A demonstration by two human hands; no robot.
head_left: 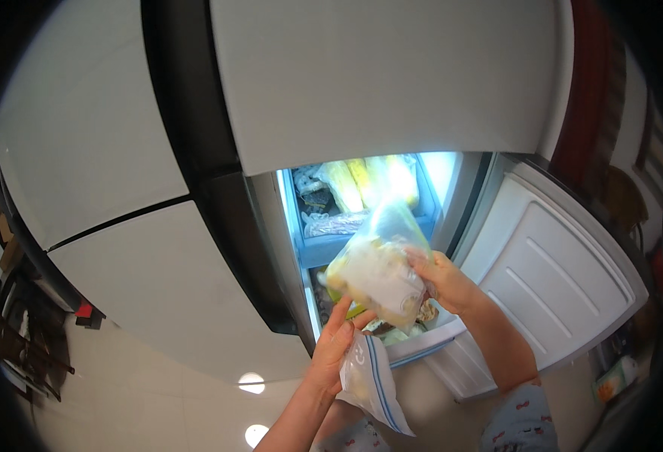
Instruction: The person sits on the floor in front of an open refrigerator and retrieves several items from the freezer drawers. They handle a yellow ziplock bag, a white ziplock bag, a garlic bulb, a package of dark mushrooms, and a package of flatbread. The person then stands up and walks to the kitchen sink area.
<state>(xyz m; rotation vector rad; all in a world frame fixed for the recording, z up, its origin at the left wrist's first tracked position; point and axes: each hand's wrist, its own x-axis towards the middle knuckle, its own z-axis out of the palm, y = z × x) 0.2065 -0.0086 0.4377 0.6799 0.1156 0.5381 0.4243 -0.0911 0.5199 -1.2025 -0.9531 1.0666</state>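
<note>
You are holding a food-filled clear bag (377, 275) over the open freezer drawer (429, 335), right hand (441, 279) clamped on it, left hand (339, 339) pinching a folded zip bag (373, 380) (next: probably lowering it into the drawer's front edge).

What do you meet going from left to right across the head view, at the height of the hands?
Closed white fridge doors → left hand over a zip bag with a blue stripe → clear plastic bag of pale yellow food → right hand gripping it → open white freezer door.
</note>
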